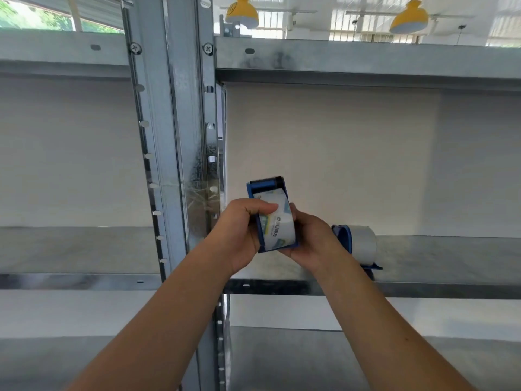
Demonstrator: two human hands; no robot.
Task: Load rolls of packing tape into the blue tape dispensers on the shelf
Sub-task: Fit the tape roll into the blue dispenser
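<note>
So I've got one blue tape dispenser (269,193) up in front of me, held in the air just above the middle shelf (451,255), and there's a roll of packing tape (277,224) sitting inside its frame, between the two flat blue side plates. The roll is clear and shiny with a white and green printed label wrapped round it, some lettering on it that's too blurry for me to read. My left hand (239,230) is clamped on the left side of the dispenser with the thumb pressed down on top of the roll, and my right hand (310,238) grips it from the right and underneath, so both hands are together on the same thing. A second blue dispenser (345,239) sits on the shelf just behind my right wrist, already holding its own roll (363,244), which looks plain greyish and smooth, no label that I can see. That makes two dispensers and two rolls in view, one roll in each. The shelving is dull galvanized metal, with a slotted upright post (180,136) and cross-head screws. Two yellow dome lamps (242,11) hang up top behind the rack.
</note>
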